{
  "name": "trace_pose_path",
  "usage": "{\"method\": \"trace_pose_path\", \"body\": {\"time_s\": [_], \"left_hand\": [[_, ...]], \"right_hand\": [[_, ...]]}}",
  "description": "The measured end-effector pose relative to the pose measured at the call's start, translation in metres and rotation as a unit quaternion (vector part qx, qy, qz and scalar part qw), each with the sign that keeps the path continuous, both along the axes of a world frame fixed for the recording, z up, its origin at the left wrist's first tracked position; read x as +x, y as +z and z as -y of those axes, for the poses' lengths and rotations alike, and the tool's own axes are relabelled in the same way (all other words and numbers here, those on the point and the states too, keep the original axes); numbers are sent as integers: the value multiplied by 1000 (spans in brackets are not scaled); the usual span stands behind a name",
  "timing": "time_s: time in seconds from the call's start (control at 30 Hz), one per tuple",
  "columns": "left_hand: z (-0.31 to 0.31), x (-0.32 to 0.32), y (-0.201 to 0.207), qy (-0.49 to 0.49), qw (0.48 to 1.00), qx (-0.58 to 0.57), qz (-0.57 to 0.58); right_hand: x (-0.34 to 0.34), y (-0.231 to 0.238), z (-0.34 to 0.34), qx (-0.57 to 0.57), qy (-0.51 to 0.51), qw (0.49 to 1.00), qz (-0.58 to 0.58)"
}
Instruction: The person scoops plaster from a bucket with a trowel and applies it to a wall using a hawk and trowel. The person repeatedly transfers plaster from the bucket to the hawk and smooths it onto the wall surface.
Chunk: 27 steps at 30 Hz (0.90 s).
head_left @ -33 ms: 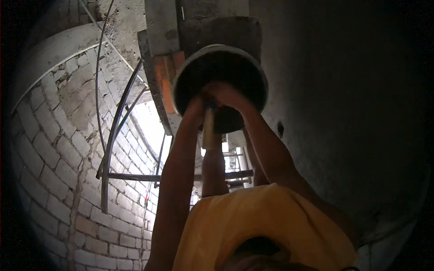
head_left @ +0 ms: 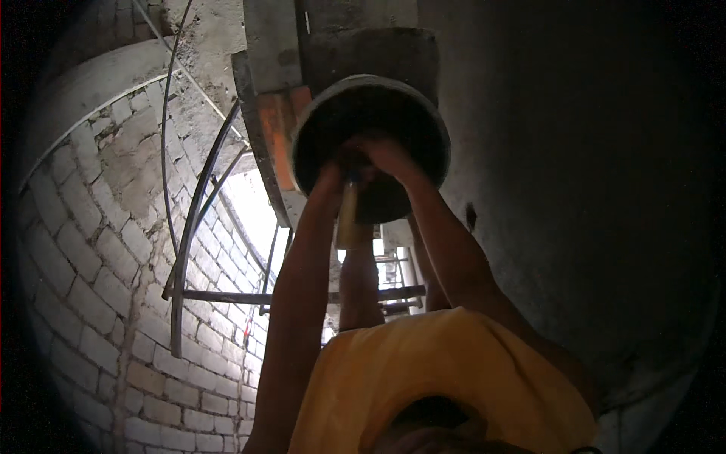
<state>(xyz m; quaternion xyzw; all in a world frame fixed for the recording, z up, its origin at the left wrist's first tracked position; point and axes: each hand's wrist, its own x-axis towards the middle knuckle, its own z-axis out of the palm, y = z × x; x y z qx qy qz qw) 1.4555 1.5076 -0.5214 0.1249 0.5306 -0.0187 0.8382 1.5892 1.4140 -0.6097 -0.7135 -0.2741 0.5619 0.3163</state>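
Both my hands are inside a round dark bucket (head_left: 441,125), close together near its middle. My left hand (head_left: 338,168) looks closed at the upper end of a tan, wood-like handle (head_left: 347,219), which runs from between my hands out over the near rim toward my body. Whatever is at the handle's far end lies in shadow. My right hand (head_left: 386,155) curls over from the right and meets my left hand, its fingers bent and partly lost in the dark. The bucket's contents are too dark to make out.
Orange-red bricks (head_left: 276,129) and a grey board (head_left: 272,45) lie beside the bucket. Bent metal bars (head_left: 198,197) and a crossbar (head_left: 227,296) stand at left, before a bright gap and a block wall (head_left: 91,250). A dark grey plain surface (head_left: 575,189) fills the right.
My right hand has shifted slightly inside the bucket, and the tan handle has turned a little. The bucket and everything around it look the same.
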Motion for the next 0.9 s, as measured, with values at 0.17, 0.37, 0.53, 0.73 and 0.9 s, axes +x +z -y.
{"method": "trace_pose_path", "body": {"time_s": [0.17, 0.37, 0.53, 0.73, 0.9], "left_hand": [[29, 8, -16, -90, 977, 69, -180], [28, 0, -67, -276, 925, 176, -191], [17, -1, -96, -424, 847, 263, -183], [13, -12, -103, -484, 807, 285, -183], [18, -17, -89, -521, 746, 340, -239]], "right_hand": [[34, -43, -1, -255, -210, 944, -12], [26, -47, -2, -144, -57, 985, -78], [6, -60, -7, -148, -50, 987, -24], [11, -73, 5, -146, -48, 987, -50], [-4, -78, 6, -140, -15, 989, -53]]}}
